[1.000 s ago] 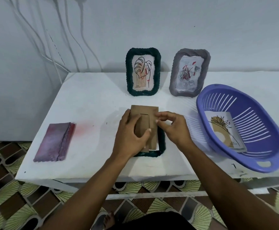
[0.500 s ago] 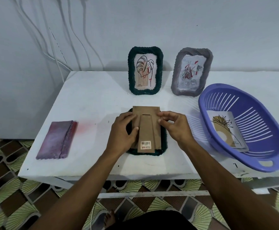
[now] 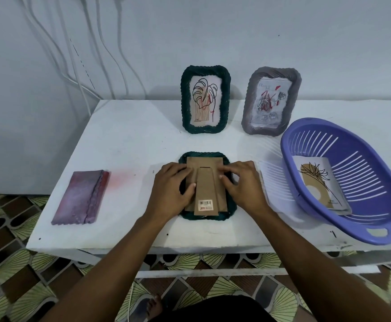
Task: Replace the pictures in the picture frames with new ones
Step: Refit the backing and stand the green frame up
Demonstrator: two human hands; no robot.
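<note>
Bench scene, head view. A dark green picture frame (image 3: 207, 216) lies face down at the middle of the white bench (image 3: 124, 145), its near rim short of the bench's near edge. Its brown cardboard backing (image 3: 203, 162) faces up, and the woven rim shows around all four sides. A folding stand strip (image 3: 205, 189) runs down the centre of the backing. It bears a barcode sticker (image 3: 205, 204) at its near end, which overhangs the backing's near edge.

The left hand (image 3: 169, 189) rests on the left half of the backing, thumb against the strip's left edge. The right hand (image 3: 243, 184) presses its fingertips on the right half. Neither hand grips anything; both lie open on the board.

At the far edge, against the wall, stand two frames just apart from each other: a green one with a leaf drawing (image 3: 185, 101) and a grey one with a rose print (image 3: 250, 105). Bare bench separates them from the lying frame.

To the right, a purple slotted basket (image 3: 375, 231) holds a loose flower picture (image 3: 320, 182). Its left rim lies near the right hand, and its near handle reaches close to the bench's near edge.

To the left, a folded reddish-purple cloth (image 3: 80, 197) lies well apart from the left hand, with bare surface between them and beyond to the far-left corner. White cables (image 3: 111, 54) hang down the wall above that corner. Patterned floor tiles (image 3: 15, 275) show below the bench.
</note>
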